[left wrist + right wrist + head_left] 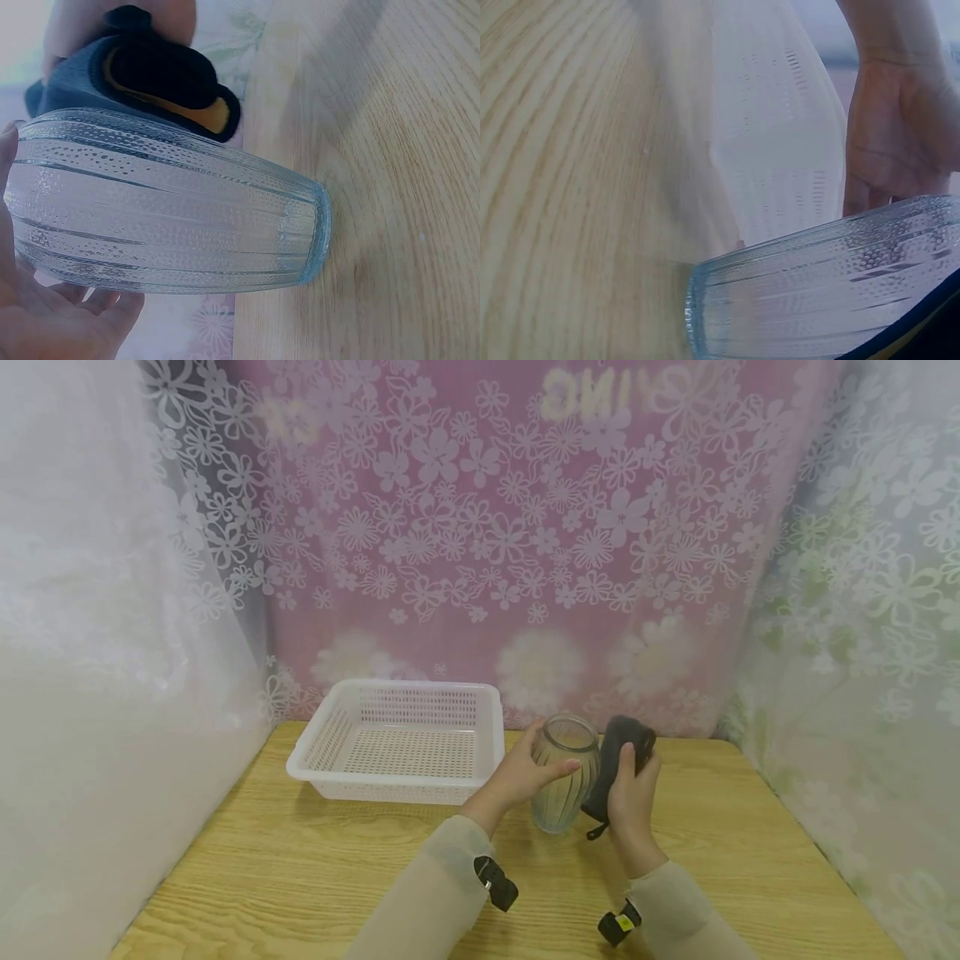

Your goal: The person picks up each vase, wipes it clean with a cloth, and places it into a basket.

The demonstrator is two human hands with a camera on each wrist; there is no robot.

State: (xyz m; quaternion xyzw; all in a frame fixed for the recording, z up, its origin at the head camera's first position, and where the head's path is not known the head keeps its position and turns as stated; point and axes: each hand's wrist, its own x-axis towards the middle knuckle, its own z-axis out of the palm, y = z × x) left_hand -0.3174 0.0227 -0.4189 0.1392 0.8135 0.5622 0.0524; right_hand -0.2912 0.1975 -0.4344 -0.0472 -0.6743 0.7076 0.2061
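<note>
A clear ribbed glass vase (pixel 561 789) tilts slightly in front of me, its round mouth facing up. My left hand (pixel 522 777) grips it from the left around the upper body, thumb across the near side. On its right, my right hand (pixel 633 789) holds a dark fabric bundle (pixel 609 772) with a small loop at its lower end. In the left wrist view, the bundle (pixel 150 82) shows a yellowish inner edge and lies close along the glass vase (pixel 165 210). Whether the vase's base touches the table cannot be told.
To the left of the vase, a white perforated plastic basket (pixel 491 727) stands on the wood-grain table (pixel 315 877). Pink flower-patterned sheeting (pixel 465 543) hangs behind the table. Pale sheets flank both sides.
</note>
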